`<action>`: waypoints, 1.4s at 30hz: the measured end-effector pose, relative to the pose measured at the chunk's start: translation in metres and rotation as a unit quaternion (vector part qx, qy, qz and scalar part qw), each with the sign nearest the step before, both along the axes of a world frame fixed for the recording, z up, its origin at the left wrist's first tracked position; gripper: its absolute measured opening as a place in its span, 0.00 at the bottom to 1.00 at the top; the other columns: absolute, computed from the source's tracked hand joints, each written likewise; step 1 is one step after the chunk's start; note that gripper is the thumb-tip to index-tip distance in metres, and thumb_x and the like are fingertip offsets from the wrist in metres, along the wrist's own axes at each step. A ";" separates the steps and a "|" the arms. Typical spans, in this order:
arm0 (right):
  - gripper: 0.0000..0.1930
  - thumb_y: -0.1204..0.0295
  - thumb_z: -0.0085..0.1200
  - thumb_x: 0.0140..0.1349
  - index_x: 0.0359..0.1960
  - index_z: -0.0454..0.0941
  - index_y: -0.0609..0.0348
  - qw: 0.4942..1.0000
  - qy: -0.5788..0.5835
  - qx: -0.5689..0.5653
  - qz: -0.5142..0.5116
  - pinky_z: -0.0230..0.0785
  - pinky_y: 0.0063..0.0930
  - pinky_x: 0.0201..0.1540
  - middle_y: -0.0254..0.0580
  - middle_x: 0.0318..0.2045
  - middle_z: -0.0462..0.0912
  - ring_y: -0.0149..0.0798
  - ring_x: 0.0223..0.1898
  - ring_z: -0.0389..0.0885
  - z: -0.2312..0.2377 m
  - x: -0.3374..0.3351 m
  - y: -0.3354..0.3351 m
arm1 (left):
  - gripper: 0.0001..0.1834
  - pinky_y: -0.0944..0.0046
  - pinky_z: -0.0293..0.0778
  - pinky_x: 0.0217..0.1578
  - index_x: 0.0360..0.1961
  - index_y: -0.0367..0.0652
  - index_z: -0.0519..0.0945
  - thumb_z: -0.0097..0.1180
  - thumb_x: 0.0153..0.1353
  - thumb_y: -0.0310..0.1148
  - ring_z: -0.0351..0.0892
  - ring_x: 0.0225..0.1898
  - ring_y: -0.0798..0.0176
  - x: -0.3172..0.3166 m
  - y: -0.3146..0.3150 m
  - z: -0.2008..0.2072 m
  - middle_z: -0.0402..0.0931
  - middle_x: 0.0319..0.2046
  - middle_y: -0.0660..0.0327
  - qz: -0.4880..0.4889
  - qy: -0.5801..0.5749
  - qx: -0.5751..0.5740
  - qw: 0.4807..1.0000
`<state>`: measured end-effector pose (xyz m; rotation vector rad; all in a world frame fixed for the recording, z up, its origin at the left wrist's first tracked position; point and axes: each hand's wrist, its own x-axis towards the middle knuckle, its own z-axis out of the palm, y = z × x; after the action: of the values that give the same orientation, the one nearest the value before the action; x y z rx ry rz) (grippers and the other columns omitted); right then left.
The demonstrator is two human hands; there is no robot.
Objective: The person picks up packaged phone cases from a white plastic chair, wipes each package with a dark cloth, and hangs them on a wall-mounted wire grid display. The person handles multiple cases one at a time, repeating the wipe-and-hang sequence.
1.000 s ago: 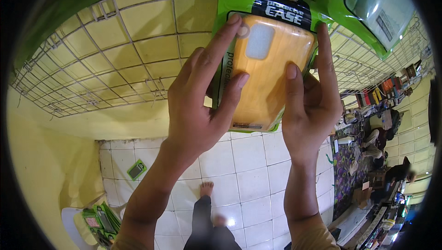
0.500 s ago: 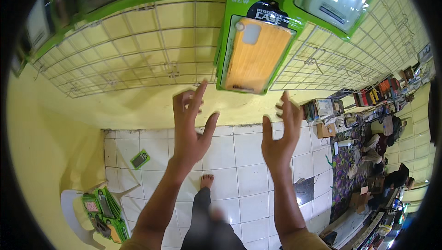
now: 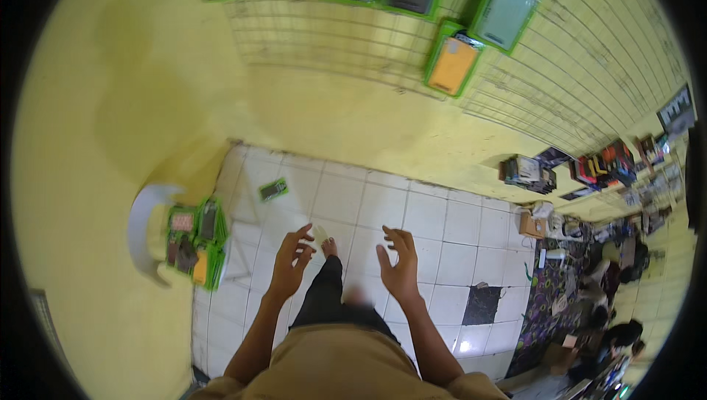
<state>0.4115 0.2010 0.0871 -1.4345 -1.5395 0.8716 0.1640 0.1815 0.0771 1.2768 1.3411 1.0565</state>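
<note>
Fingers of the left hand [image 3: 289, 264] and the right hand [image 3: 400, 267], at lower centre of the frame, are loosely bent with thumbs parted; neither hand has hold of anything.

Risks, largest item first. At the top, the thin metal wire grid [image 3: 519, 87] bears packages whose hooks cannot be made out; a poorly seated hanger could let one drop. At left, the heap of flat green-edged phone-case packages [image 3: 193, 234] lies overlapped and uneven on a white plastic chair [image 3: 140, 231]; a knock to the chair could send it sliding. The orange phone case in a green-bordered package [image 3: 454, 66], upper right of centre, hangs low beside a pale phone case in a green package [image 3: 508, 11] and could be dislodged if brushed. The single small green-and-dark package [image 3: 273, 189], left of centre, lies on the floor near the bare foot [image 3: 329, 247]; an inattentive step could crush it or cause a slip.

Room: pale yellow walls [image 3: 184, 61] bound a glossy white tiled floor [image 3: 383, 212]. A purple patterned carpet [image 3: 546, 301] covers part of the right side, cluttered and with people [image 3: 624, 334] beyond. One dark square patch [image 3: 483, 306] interrupts the tiling at lower right. A small brown cardboard box [image 3: 532, 225] sits near the wall.
</note>
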 end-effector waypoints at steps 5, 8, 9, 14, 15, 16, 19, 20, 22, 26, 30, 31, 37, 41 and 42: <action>0.16 0.79 0.57 0.64 0.54 0.79 0.60 0.988 0.006 0.048 0.143 0.75 0.33 0.48 0.47 0.49 0.77 0.43 0.48 0.80 0.027 -0.081 -0.022 | 0.23 0.66 0.75 0.43 0.66 0.42 0.71 0.49 0.70 0.24 0.78 0.42 0.65 -0.060 -0.070 0.030 0.74 0.47 0.59 0.097 0.003 0.025 0.995; 0.14 0.78 0.56 0.65 0.53 0.80 0.60 0.969 0.014 0.061 0.237 0.75 0.33 0.49 0.46 0.48 0.77 0.42 0.48 0.80 0.035 -0.142 -0.030 | 0.21 0.63 0.73 0.46 0.66 0.41 0.70 0.45 0.73 0.32 0.77 0.43 0.65 -0.100 -0.104 0.031 0.75 0.46 0.59 0.167 -0.043 0.044 0.984; 0.14 0.77 0.57 0.65 0.52 0.80 0.60 0.960 0.015 0.066 0.270 0.74 0.34 0.48 0.47 0.47 0.78 0.44 0.48 0.79 0.036 -0.164 -0.035 | 0.21 0.64 0.73 0.46 0.65 0.41 0.70 0.45 0.73 0.32 0.76 0.43 0.65 -0.115 -0.117 0.028 0.75 0.46 0.59 0.193 -0.060 0.059 0.978; 0.13 0.75 0.58 0.65 0.51 0.79 0.60 0.915 0.005 0.058 0.399 0.73 0.35 0.45 0.48 0.46 0.78 0.47 0.46 0.78 0.024 -0.274 -0.053 | 0.17 0.62 0.74 0.46 0.60 0.44 0.74 0.47 0.73 0.31 0.78 0.43 0.66 -0.202 -0.179 -0.008 0.76 0.46 0.60 0.314 -0.062 0.018 0.947; 0.13 0.75 0.58 0.65 0.51 0.79 0.60 0.908 0.001 0.036 0.418 0.73 0.35 0.45 0.48 0.46 0.78 0.47 0.46 0.78 0.016 -0.299 -0.055 | 0.16 0.63 0.74 0.46 0.60 0.44 0.75 0.47 0.73 0.30 0.78 0.43 0.66 -0.222 -0.190 -0.019 0.77 0.46 0.60 0.342 -0.070 0.010 0.937; 0.13 0.75 0.57 0.65 0.51 0.79 0.60 0.900 -0.010 0.031 0.434 0.74 0.34 0.46 0.48 0.46 0.78 0.45 0.47 0.79 0.007 -0.323 -0.058 | 0.16 0.63 0.74 0.46 0.59 0.44 0.75 0.48 0.72 0.30 0.78 0.43 0.65 -0.242 -0.201 -0.032 0.77 0.45 0.60 0.368 -0.077 0.001 0.926; 0.15 0.76 0.56 0.65 0.52 0.80 0.60 0.882 -0.041 -0.007 0.469 0.75 0.33 0.48 0.46 0.47 0.79 0.42 0.48 0.80 -0.037 -0.404 -0.054 | 0.16 0.64 0.75 0.44 0.58 0.42 0.75 0.50 0.71 0.28 0.78 0.43 0.65 -0.311 -0.217 -0.078 0.78 0.45 0.61 0.432 -0.075 -0.045 0.898; 0.15 0.76 0.56 0.64 0.53 0.80 0.60 0.878 -0.055 -0.021 0.474 0.75 0.33 0.48 0.46 0.47 0.79 0.42 0.48 0.80 -0.060 -0.432 -0.055 | 0.16 0.64 0.76 0.44 0.58 0.42 0.75 0.51 0.70 0.28 0.78 0.43 0.65 -0.332 -0.223 -0.096 0.77 0.45 0.61 0.441 -0.057 -0.060 0.894; 0.17 0.75 0.58 0.64 0.54 0.79 0.61 0.871 -0.075 -0.074 0.480 0.75 0.34 0.48 0.47 0.47 0.79 0.44 0.49 0.80 -0.113 -0.485 -0.060 | 0.18 0.64 0.76 0.42 0.58 0.41 0.74 0.54 0.67 0.24 0.78 0.43 0.65 -0.370 -0.237 -0.131 0.77 0.46 0.60 0.458 -0.023 -0.099 0.883; 0.27 0.68 0.62 0.62 0.62 0.72 0.59 0.838 -0.175 0.025 0.516 0.69 0.44 0.57 0.57 0.54 0.74 0.57 0.57 0.73 -0.227 -0.595 -0.062 | 0.27 0.61 0.77 0.43 0.61 0.42 0.70 0.61 0.61 0.21 0.77 0.46 0.61 -0.437 -0.243 -0.206 0.73 0.48 0.57 0.444 0.023 -0.163 0.881; 0.37 0.63 0.66 0.60 0.70 0.64 0.55 0.786 -0.357 0.048 0.503 0.63 0.50 0.64 0.60 0.61 0.65 0.63 0.63 0.64 -0.307 -0.684 -0.059 | 0.33 0.53 0.73 0.55 0.62 0.40 0.67 0.64 0.54 0.22 0.70 0.57 0.47 -0.467 -0.223 -0.274 0.68 0.55 0.50 0.472 0.105 -0.149 0.863; 0.38 0.63 0.66 0.59 0.70 0.63 0.54 0.775 -0.391 0.056 0.493 0.64 0.50 0.63 0.59 0.62 0.65 0.63 0.63 0.65 -0.320 -0.698 -0.060 | 0.35 0.53 0.70 0.59 0.63 0.39 0.66 0.64 0.54 0.21 0.68 0.60 0.44 -0.474 -0.215 -0.288 0.66 0.57 0.48 0.481 0.126 -0.146 0.855; 0.37 0.71 0.68 0.53 0.67 0.69 0.51 0.768 -0.429 0.039 0.473 0.67 0.47 0.59 0.52 0.56 0.68 0.55 0.58 0.69 -0.362 -0.718 -0.053 | 0.46 0.49 0.62 0.67 0.71 0.42 0.58 0.66 0.50 0.20 0.58 0.70 0.39 -0.512 -0.177 -0.342 0.57 0.69 0.45 0.467 0.195 -0.172 0.845; 0.32 0.78 0.65 0.51 0.61 0.76 0.54 0.835 -0.321 -0.027 0.446 0.71 0.43 0.53 0.51 0.48 0.71 0.53 0.50 0.74 -0.341 -0.702 -0.039 | 0.51 0.45 0.59 0.68 0.72 0.44 0.57 0.70 0.47 0.23 0.57 0.71 0.41 -0.531 -0.157 -0.353 0.56 0.70 0.45 0.404 0.256 -0.233 0.847; 0.30 0.80 0.63 0.50 0.60 0.77 0.55 0.852 -0.280 -0.009 0.442 0.72 0.42 0.51 0.51 0.46 0.72 0.52 0.48 0.75 -0.329 -0.696 -0.035 | 0.52 0.45 0.59 0.68 0.72 0.44 0.57 0.71 0.47 0.23 0.57 0.70 0.40 -0.534 -0.154 -0.353 0.56 0.70 0.45 0.386 0.274 -0.248 0.846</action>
<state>-0.2843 0.1663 -0.2415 -0.9812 -2.7501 1.0101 -0.3703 0.0278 -0.2756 0.6360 2.5092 0.7555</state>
